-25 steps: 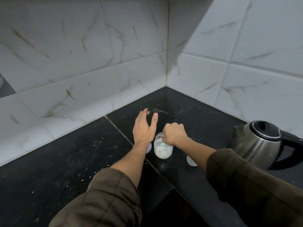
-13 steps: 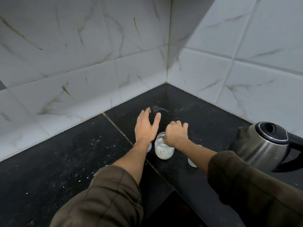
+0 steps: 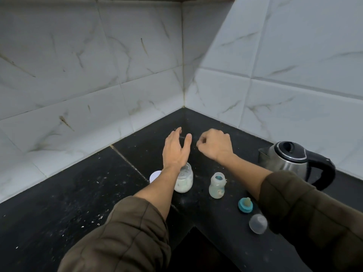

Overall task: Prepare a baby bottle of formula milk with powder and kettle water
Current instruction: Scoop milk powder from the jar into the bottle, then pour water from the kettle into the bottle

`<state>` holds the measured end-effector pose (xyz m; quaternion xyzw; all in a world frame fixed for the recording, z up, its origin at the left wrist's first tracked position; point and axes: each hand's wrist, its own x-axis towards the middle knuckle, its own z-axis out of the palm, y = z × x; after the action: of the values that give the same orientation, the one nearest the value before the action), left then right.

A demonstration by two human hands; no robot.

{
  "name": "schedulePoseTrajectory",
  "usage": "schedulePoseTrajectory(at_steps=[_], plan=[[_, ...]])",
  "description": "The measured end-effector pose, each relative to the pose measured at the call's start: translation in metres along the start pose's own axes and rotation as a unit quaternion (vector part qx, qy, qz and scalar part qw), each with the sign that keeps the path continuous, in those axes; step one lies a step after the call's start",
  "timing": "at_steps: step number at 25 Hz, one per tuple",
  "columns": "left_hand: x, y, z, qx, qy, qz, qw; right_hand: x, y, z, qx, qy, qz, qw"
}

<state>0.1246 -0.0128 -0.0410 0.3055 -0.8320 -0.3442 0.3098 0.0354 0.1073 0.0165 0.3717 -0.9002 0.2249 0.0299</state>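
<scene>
Black surface [image 3: 82,195] runs into a tiled corner; inner edge cuts an L notch at bottom centre. Open room far left & behind the hands toward the corner. Left hand [image 3: 175,149] hovers w/ grip spread, holding nothing, wrist over the powder jar [image 3: 184,180]. Right hand [image 3: 214,146] curled, grip pressed together; can't tell if it pinches anything. Vs 0.5 s ago: right hand has lifted off the jar & moved back; view pulled back, more items show. Count: 1 jar, 1 baby bottle [image 3: 217,185] upright, open, right of jar; 1 teal teat ring [image 3: 245,205]; 1 clear cap [image 3: 258,223]; 1 white lid [image 3: 155,176]; 1 kettle [image 3: 290,161] far right.
</scene>
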Motion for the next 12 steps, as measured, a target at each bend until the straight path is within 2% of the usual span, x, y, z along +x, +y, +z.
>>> schedulePoseTrajectory(at_steps=[2, 4, 8, 12], plan=[[-0.004, 0.028, 0.017, -0.011, -0.035, 0.025, 0.999, -0.004, 0.023, -0.021, 0.015, 0.077, 0.028, 0.997], [-0.012, 0.057, 0.039, -0.016, -0.086, 0.042, 0.995, -0.01, 0.052, -0.042, 0.003, 0.121, 0.075, 0.99], [-0.031, 0.099, 0.089, -0.018, -0.191, 0.046, 0.98, -0.033, 0.108, -0.078, -0.011, 0.158, 0.183, 0.97], [-0.047, 0.13, 0.129, 0.005, -0.259, 0.033, 0.965, -0.062, 0.158, -0.106, -0.025, 0.17, 0.252, 0.952]])
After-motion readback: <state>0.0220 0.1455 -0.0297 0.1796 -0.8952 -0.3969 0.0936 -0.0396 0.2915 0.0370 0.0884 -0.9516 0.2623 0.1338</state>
